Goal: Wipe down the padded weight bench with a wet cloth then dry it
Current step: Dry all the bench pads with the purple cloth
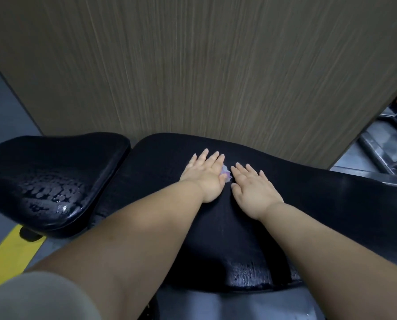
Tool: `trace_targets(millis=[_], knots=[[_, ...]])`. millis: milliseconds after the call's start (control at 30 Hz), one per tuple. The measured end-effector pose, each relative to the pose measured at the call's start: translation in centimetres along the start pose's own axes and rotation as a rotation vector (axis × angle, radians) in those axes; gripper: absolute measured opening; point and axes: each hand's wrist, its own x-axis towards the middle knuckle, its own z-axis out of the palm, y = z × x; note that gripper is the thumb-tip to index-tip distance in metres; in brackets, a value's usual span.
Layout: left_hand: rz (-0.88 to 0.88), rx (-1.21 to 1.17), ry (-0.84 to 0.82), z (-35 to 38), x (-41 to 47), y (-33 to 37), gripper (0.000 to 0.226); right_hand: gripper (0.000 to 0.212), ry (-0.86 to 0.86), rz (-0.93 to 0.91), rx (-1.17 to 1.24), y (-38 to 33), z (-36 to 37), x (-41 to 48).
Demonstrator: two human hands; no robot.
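We see both hands laid flat on the long black pad (pixel 308 204) of the weight bench, side by side near its middle, with bare forearms reaching in from the bottom of the view. The left hand (pixel 204 179) lies palm down with its fingers straight and slightly fanned, pointing toward the wall. The right hand (pixel 254 188) lies just beside it, also palm down, fingers straight and a little spread. Between the two hands a small patch of purple cloth (pixel 226 173) shows on the pad. Most of it seems to be tucked under the left palm, though we cannot tell how far it reaches beneath either hand. Neither hand curls around the cloth; the fingers stay flat on the surface. To the left, apart from the long pad by a narrow gap, sits the shorter seat pad (pixel 54 181), tilted and covered with beads of water that shine on its near side. The near edge of the long pad shows wet streaks too. A wood-grain wall panel (pixel 216 65) rises right behind the bench. A yellow stripe (pixel 8 257) runs across the grey floor at lower left, dark metal bars (pixel 382 144) lie at far right, and a pale sleeve (pixel 38 299) fills the bottom left corner.
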Motion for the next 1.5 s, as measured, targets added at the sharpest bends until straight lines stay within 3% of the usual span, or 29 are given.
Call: trace_targets(millis=[467, 733, 1000, 1267, 1500], knots=[[-0.013, 0.04, 0.01, -1.9, 9.3, -1.8, 0.056, 0.056, 0.087, 0.021, -0.014, 0.1, 1.1, 0.2], [-0.014, 0.066, 0.029, -2.0, 10.3, -2.2, 0.054, 0.054, 0.102, 0.019, 0.009, -0.1, 1.1, 0.2], [0.036, 0.04, -0.026, -1.8, 5.2, -2.5, 0.056, 0.055, 0.097, 0.045, -0.006, -0.4, 1.2, 0.3], [0.167, 0.027, -0.046, 0.1, -6.9, -3.6, 0.057, 0.053, 0.086, 0.066, -0.023, -0.6, 1.0, 0.0], [0.107, 0.041, -0.064, 0.9, -12.9, -4.0, 0.057, 0.055, 0.028, 0.153, -0.028, -3.6, 1.3, -1.3]])
